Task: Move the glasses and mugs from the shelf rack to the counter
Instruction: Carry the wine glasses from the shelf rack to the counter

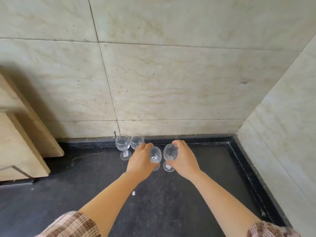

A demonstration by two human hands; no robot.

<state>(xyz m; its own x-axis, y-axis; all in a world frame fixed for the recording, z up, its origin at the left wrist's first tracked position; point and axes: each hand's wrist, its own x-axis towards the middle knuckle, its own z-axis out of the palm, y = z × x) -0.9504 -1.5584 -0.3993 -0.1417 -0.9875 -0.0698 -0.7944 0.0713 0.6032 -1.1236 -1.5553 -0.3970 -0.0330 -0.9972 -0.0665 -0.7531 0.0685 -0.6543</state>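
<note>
Glasses (pixel 155 157) beside two others (pixel 122 142)

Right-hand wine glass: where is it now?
Head view, center: the wine glass stands on the dark counter, gripped by the right hand, just right of the left hand's glass.

Home kitchen corner, dark speckled stone tabletop (pixel 68 194), beige veined marble wall tiles (pixel 171 74), clear stemmed wine glasses (pixel 122 142)

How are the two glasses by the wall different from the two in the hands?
The back glasses stand free against the wall; the front glasses are gripped, one by the left hand, one by the right hand. All four are clear, upright, empty stemmed glasses on the dark counter.
</note>
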